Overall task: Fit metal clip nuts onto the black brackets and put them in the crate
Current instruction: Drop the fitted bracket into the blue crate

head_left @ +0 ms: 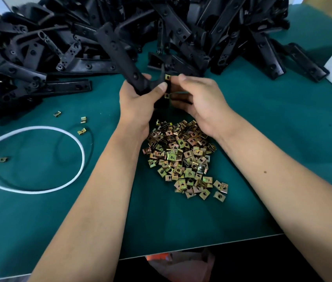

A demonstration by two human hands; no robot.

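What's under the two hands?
The top of the clip nut pile on the green mat lies below the left hand and right hand. Nuts beneath the wrists are hidden.

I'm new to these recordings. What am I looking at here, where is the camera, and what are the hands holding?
There is no machine: a person works bare-handed, filmed by a camera worn on the head, looking down. The left hand grips a black bracket. The right hand pinches a metal clip nut at the bracket's end; a second nut sits just below. On the green table lie a heap of loose clip nuts, a big pile of brackets behind, and a white cable on the left. No crate is identifiable.
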